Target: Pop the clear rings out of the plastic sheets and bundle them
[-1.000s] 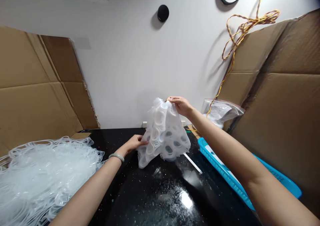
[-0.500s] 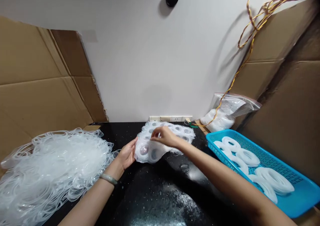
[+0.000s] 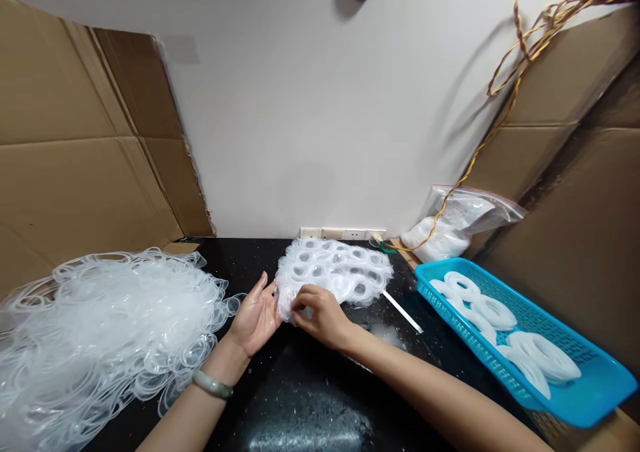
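Observation:
A white, translucent sheet of rubber rings [image 3: 340, 262], stacked or layered with many round holes, lies at the back of the black table. My right hand [image 3: 320, 313] is closed in a pinch at the sheet's near left corner, with thumb and fingertips together on the thin material. At the left edge, my left hand [image 3: 256, 319] lies palm up with its fingers extended. Its fingertips touch the sheet and are partly hidden by it. A large heap of clear ring-shaped scraps [image 3: 125, 319] spreads to the left of that hand.
On the right stands a blue plastic basket [image 3: 595, 399] holding several white ring bundles [image 3: 545, 357]. Behind it sits a clear zip bag [image 3: 445, 229] with white contents. A white strip [image 3: 403, 312] sticks out beside the sheet. Cardboard walls [image 3: 100, 132] flank the table, and a twisted yellow cable [image 3: 480, 152] hangs at right.
My right hand has come down and nearer from above the sheet to its near corner. The lifted flap now lies lower. My left hand has turned palm up, and the white strip has come into view.

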`<state>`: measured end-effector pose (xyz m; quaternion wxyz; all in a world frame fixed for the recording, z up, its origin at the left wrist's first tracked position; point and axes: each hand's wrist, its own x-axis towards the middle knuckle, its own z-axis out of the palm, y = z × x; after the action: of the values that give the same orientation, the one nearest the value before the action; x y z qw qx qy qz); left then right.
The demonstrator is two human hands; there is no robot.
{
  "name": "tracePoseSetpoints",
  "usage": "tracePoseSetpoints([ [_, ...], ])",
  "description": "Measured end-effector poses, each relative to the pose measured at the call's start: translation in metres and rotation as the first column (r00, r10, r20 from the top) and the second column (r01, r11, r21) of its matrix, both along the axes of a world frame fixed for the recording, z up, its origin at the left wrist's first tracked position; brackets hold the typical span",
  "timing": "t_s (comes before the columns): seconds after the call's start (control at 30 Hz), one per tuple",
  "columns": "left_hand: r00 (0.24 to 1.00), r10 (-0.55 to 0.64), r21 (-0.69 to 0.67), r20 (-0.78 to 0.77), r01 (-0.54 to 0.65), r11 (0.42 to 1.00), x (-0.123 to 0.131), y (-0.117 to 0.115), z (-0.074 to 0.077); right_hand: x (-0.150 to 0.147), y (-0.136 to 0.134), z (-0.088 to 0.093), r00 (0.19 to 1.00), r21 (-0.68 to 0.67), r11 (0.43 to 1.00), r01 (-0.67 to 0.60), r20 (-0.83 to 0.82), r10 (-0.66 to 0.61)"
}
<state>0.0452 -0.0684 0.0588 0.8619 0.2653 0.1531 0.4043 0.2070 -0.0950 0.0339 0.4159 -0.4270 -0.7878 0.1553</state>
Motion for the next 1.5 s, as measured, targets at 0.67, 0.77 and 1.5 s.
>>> tracePoseSetpoints([
  [0.67,0.929,0.174,0.109,-0.327,-0.146,0.983,0.007,-0.004,-0.021,0.019,0.018,-0.019,0.803,-0.464,0.858,-0.223,-0.586,-0.108],
  [0.77,0.932,0.175,0.113,-0.316,-0.146,0.983,0.006,-0.005,-0.018,0.023,0.020,-0.016,0.756,-0.494,0.840,-0.226,-0.633,-0.169],
  [1.5,0.865,0.382,-0.061,-0.325,-0.422,0.904,0.003,0.022,-0.018,0.100,0.057,0.135,0.338,-0.383,0.899,-0.213,-0.892,-0.300],
])
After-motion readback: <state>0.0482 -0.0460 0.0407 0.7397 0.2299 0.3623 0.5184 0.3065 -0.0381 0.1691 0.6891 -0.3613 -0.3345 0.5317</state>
